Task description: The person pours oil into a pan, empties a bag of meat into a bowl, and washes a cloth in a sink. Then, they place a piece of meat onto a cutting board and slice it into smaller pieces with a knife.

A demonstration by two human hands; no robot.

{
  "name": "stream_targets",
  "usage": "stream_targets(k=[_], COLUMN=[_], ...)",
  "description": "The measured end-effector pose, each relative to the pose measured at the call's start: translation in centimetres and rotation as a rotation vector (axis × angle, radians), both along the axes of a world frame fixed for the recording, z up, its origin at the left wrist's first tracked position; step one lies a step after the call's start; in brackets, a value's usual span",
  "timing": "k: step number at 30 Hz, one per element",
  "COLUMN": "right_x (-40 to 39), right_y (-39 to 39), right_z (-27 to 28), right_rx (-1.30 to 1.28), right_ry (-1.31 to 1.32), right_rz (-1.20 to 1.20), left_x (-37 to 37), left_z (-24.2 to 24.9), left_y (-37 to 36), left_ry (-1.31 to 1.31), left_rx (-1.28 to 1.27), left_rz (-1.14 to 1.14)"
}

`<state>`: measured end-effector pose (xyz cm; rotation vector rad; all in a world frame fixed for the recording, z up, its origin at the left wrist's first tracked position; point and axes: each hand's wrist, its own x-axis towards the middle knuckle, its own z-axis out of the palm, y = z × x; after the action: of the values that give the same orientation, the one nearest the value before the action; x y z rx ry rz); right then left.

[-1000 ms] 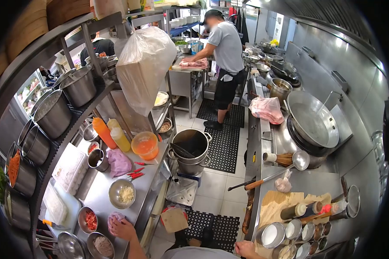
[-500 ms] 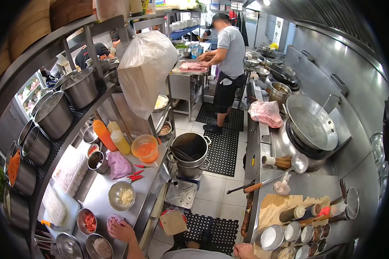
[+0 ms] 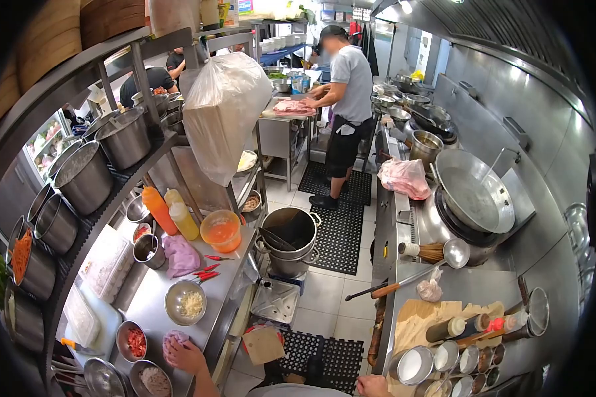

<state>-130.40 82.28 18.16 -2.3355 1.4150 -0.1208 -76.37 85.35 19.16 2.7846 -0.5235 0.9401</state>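
Two bare hands are at work near me. The left hand point(image 3: 187, 358) has its fingers closed over a crumpled purple cloth point(image 3: 173, 341) on the steel tabletop point(image 3: 144, 308), by its near right edge. Round steel bowls of chopped red pieces point(image 3: 121, 340) and pale minced food point(image 3: 136, 376) sit to its left. The right hand point(image 3: 372, 386) curls beside the long steel stove counter's point(image 3: 480, 278) near left corner; whether it grips anything, I can't tell.

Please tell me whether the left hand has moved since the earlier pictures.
No, I see no clear move: judged against the steel counter, the left hand stays at the same spot near its edge, on the lilac cloth.
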Motion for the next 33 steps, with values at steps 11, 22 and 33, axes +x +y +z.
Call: stream_targets(k=[11,22,33], right_x=[0.5,0.9,0.7], right_y=[-0.1,0.0,-0.1], right_z=[1.0,1.9,1.5], right_rx=[0.032,-0.067,-0.017], right_ry=[-0.004,-0.09,0.002], right_rz=[-0.022,-0.027,-0.026], left_x=[-0.3,-0.4,-0.4], left_z=[0.5,0.4,0.7], left_y=[0.0,-0.2,-0.2], left_ry=[0.105,0.096,0.09], left_rx=[-0.023,-0.029,-0.026], left_rz=[0.008,0.01,-0.005])
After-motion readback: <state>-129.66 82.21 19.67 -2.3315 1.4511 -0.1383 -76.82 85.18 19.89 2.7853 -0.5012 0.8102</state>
